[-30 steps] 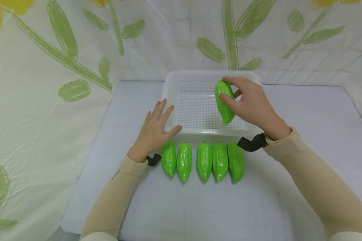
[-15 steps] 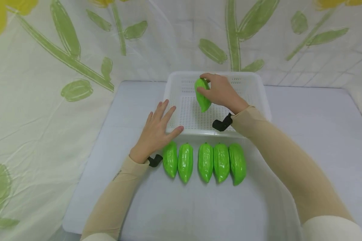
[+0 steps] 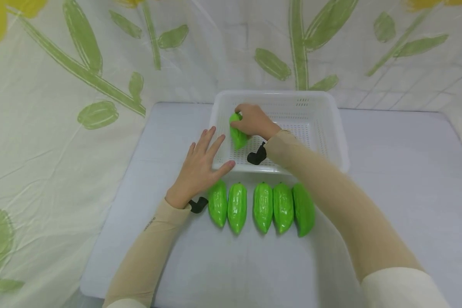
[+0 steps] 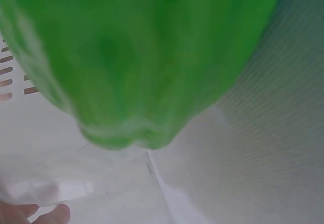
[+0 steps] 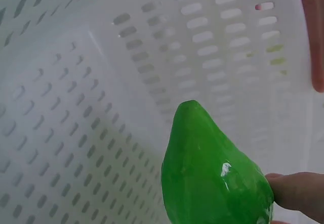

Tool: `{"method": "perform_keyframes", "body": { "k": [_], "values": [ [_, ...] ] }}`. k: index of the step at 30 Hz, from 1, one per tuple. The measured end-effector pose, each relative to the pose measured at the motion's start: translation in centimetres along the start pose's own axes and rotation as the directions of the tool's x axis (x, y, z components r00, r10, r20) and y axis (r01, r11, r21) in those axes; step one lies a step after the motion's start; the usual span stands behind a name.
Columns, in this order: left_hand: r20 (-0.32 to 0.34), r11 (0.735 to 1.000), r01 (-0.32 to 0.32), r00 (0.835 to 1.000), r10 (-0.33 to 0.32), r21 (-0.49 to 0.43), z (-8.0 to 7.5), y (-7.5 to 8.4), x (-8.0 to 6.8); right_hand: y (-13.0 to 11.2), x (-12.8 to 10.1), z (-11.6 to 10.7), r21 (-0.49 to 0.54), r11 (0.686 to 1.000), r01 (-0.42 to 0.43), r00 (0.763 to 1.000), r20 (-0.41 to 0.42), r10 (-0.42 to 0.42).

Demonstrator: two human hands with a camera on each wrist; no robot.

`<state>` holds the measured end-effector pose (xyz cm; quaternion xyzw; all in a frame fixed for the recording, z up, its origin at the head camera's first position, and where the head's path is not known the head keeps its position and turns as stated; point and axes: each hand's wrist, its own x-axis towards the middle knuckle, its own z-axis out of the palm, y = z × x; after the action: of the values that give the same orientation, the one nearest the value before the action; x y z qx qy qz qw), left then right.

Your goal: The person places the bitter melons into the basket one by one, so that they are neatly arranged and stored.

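A right hand [image 3: 254, 120] is gripping a green bitter melon [image 3: 237, 133], fingers curled around it, inside the left end of a white perforated basket [image 3: 333, 128]. The left hand [image 3: 198, 167] is resting with fingers spread flat against the basket's near-left corner. Five more bitter melons [image 3: 265, 206] are lying side by side on the white table [image 3: 400, 192], just in front of the basket.
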<state>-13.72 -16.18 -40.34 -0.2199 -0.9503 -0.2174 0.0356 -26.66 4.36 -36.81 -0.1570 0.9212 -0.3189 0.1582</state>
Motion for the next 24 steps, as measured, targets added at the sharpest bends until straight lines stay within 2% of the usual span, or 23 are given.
{"method": "perform_keyframes", "body": {
  "k": [7,15,24],
  "values": [
    [-0.005,1.0,-0.011,1.0,0.011,0.0,0.2,-0.3,0.0,-0.2,0.9,1.3,-0.014,0.997,-0.075,0.995,0.071,0.075],
    [0.002,1.0,0.005,1.0,-0.005,0.0,0.1,-0.2,0.0,-0.1,1.8,2.4,0.058,0.992,-0.116,0.99,0.086,0.11],
    [-0.001,1.0,0.008,1.0,-0.008,-0.009,0.1,-0.1,0.0,-0.1,2.0,2.8,0.049,0.987,-0.154,0.986,0.067,0.151]
  ]
}}
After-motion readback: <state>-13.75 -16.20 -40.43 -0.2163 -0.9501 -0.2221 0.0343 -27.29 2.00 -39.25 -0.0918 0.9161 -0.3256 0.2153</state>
